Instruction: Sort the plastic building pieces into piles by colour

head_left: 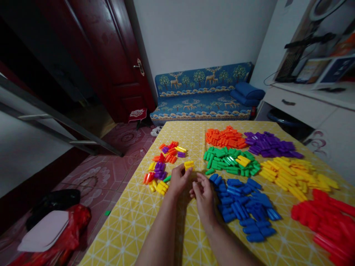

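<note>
Between the thumb and fingers of my left hand (178,180) is a small yellow plastic building block (189,164), held just above the table. Close by on the right, my right hand (204,193) has loosely curled, parted fingers and nothing visible in them. A mixed group of blocks, with purple ones (160,170) among red, orange and yellow, lies left of my left hand. Beside my right hand spreads a pile of blue blocks (235,199). Green blocks (222,160) lie beyond it, with a yellow piece (243,160) on top.
Further piles hold orange blocks (224,137), purple blocks (270,144), yellow blocks (294,175) and red blocks (327,218). A yellow patterned cloth (133,229) covers the table. Behind it stands a blue sofa (194,99); a white cabinet (310,111) is at right, a ladder (55,120) at left.
</note>
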Demonstrator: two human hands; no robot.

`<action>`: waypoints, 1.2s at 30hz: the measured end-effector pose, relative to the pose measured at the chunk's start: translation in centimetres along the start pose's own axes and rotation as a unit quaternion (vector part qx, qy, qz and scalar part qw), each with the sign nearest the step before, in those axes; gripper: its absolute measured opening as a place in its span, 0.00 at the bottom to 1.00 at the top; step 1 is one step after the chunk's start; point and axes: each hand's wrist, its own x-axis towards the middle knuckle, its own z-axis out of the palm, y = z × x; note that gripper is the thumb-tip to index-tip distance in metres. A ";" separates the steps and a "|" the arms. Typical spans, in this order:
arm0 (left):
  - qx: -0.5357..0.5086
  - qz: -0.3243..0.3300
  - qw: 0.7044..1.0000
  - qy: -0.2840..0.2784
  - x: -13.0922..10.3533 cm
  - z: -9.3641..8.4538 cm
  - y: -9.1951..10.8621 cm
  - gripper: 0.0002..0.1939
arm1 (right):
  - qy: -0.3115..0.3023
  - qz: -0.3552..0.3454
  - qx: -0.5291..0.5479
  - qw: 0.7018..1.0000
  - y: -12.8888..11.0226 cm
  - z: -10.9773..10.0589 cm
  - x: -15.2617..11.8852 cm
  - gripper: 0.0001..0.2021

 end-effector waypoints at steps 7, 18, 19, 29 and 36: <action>-0.220 -0.079 0.963 -0.134 -1.1 0.9 0.5 0.22 | 0.034 -0.081 -0.040 0.995 -0.1 -0.8 -0.1 0.28; -0.173 -0.070 0.965 -0.186 -0.6 0.4 0.3 0.22 | 0.052 -0.261 -0.205 0.942 0.0 -0.8 0.1 0.21; -0.164 -0.066 0.966 -0.188 -0.6 0.5 0.4 0.22 | 0.056 -0.272 -0.210 0.937 0.0 -0.9 0.2 0.21; -0.172 -0.041 0.982 -0.066 -1.1 0.7 1.1 0.33 | 0.064 -0.312 -0.221 0.922 -2.6 -1.2 -0.3 0.17; -0.067 -0.013 0.993 -0.097 -0.5 1.7 -0.1 0.29 | 0.209 -0.310 -0.265 0.889 -8.1 -10.4 5.2 0.21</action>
